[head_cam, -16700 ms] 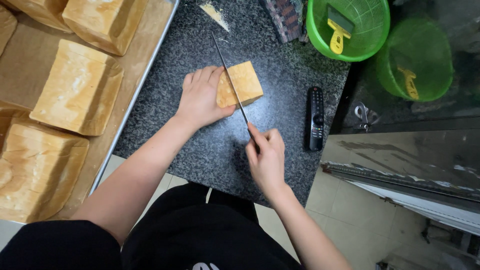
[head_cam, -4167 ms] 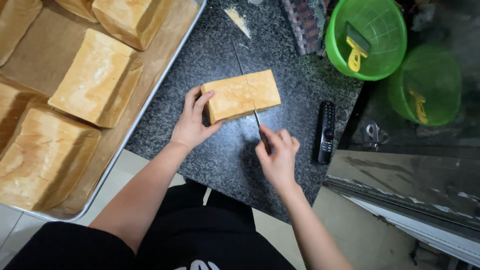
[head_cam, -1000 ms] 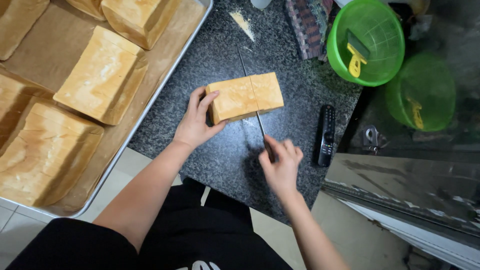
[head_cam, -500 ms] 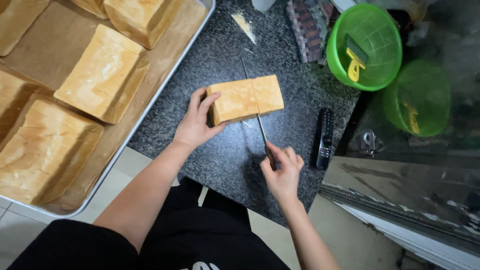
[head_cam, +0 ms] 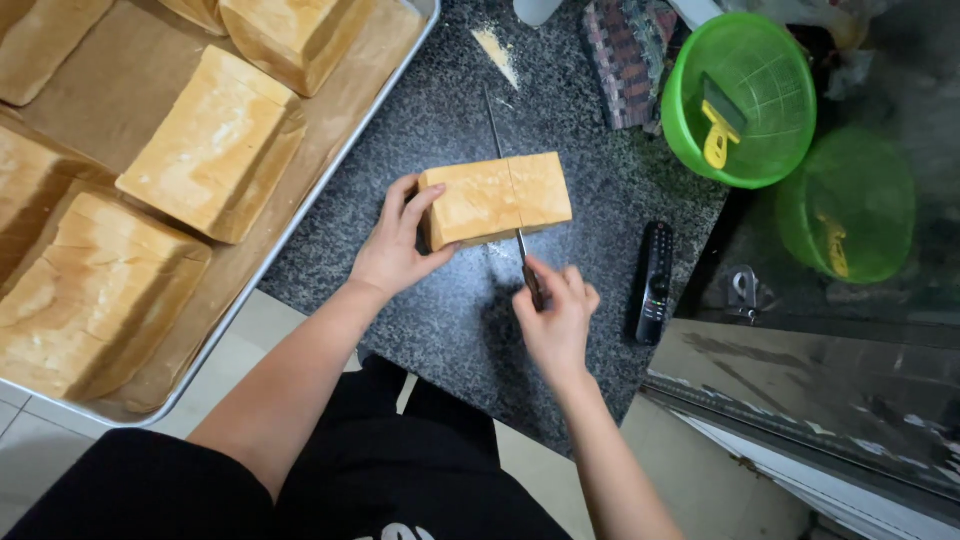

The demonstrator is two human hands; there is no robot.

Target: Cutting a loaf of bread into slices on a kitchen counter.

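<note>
The right hand (head_cam: 557,318) is gripping the handle of a long knife (head_cam: 505,190), fingers wrapped tight around it. The blade is sitting in a cut through the bread loaf (head_cam: 497,199), just past the knuckles. The left hand (head_cam: 398,246) is pressing open fingers against the loaf's near end, likely to stop it from sliding. The loaf is lying between both hands on the dark speckled counter (head_cam: 440,320). Just right of the right hand, a black remote (head_cam: 655,282) is lying. Far left of the left hand, a metal tray (head_cam: 300,215) is holding more loaves. Beyond the right hand, a green bowl (head_cam: 745,100) is sitting.
</note>
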